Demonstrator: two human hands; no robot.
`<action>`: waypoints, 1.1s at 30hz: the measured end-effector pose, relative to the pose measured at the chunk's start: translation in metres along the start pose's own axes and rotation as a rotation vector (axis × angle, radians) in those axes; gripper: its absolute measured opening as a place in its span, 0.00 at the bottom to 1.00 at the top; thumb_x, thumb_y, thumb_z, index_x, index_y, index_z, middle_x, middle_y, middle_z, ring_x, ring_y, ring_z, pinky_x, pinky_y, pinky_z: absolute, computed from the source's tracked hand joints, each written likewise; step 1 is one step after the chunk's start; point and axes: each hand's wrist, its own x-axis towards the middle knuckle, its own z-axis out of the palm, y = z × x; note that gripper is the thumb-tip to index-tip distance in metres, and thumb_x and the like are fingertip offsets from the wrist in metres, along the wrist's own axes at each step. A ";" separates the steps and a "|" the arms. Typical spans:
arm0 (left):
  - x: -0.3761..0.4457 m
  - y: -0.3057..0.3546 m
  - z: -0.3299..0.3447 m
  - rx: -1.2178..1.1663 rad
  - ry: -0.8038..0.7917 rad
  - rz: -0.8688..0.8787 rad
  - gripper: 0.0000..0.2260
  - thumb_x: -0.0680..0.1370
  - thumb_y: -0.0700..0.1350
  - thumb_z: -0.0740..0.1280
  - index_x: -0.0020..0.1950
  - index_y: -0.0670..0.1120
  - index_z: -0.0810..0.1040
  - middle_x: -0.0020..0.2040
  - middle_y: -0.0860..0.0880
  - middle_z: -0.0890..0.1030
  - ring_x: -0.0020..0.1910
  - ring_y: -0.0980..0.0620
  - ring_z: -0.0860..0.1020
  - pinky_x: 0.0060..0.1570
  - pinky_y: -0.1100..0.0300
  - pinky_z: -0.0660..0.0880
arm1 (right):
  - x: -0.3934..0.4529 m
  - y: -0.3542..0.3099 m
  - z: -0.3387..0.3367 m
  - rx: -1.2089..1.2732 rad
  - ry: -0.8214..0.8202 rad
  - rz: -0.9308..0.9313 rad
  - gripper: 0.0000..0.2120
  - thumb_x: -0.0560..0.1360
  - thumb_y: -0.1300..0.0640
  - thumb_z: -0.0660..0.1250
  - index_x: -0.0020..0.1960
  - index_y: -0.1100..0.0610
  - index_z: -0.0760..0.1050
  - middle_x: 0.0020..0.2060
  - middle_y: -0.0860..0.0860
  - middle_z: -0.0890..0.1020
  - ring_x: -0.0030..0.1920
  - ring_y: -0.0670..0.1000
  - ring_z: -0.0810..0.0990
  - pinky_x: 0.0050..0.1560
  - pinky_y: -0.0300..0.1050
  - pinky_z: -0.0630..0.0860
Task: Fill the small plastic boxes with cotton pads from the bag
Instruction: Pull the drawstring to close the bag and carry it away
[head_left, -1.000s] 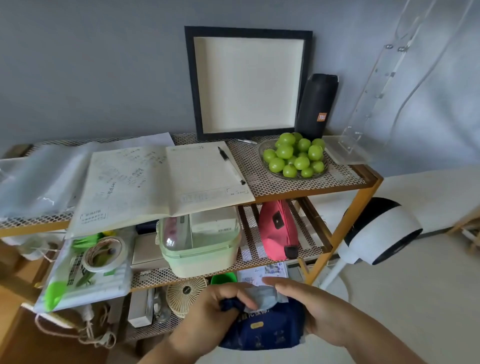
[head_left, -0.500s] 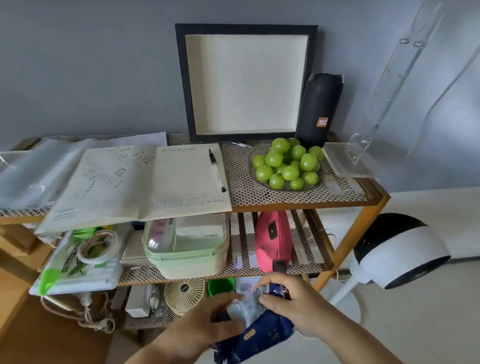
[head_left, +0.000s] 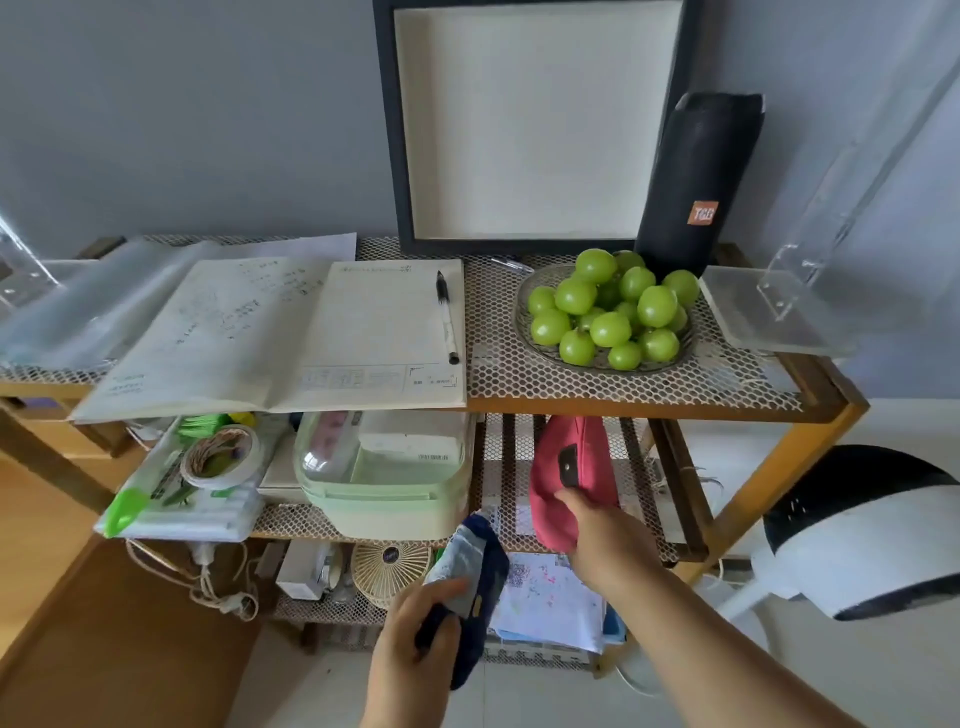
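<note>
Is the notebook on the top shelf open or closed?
Open: the notebook lies spread flat, both pages showing, a pen on its right page.

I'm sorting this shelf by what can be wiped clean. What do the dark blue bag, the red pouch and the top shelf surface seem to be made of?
The dark blue bag looks like thin plastic film: it crumples and its torn top shows a pale lining. The red pouch looks like matte woven fabric, soft and slumped. The top shelf surface seems to be perforated metal mesh with honeycomb holes, in a yellowish frame.
</note>
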 end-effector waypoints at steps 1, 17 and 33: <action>-0.004 -0.004 0.003 0.014 -0.024 0.016 0.23 0.71 0.27 0.66 0.48 0.56 0.81 0.53 0.51 0.78 0.51 0.59 0.77 0.48 0.73 0.71 | 0.000 0.004 0.004 0.083 0.053 -0.016 0.24 0.75 0.55 0.64 0.68 0.40 0.63 0.54 0.48 0.82 0.48 0.53 0.82 0.43 0.44 0.76; 0.107 -0.002 0.098 0.496 -0.088 0.238 0.26 0.76 0.43 0.62 0.73 0.56 0.63 0.71 0.43 0.58 0.67 0.39 0.67 0.65 0.53 0.70 | 0.013 0.058 0.007 0.373 0.503 -0.212 0.09 0.67 0.67 0.74 0.43 0.55 0.81 0.36 0.48 0.85 0.36 0.51 0.83 0.31 0.29 0.67; 0.117 -0.004 0.104 0.991 -0.115 0.341 0.33 0.72 0.42 0.65 0.76 0.44 0.58 0.77 0.41 0.55 0.72 0.40 0.63 0.66 0.50 0.65 | 0.029 0.029 0.022 0.614 0.322 -0.444 0.14 0.70 0.72 0.64 0.46 0.56 0.80 0.43 0.44 0.85 0.46 0.42 0.83 0.42 0.43 0.78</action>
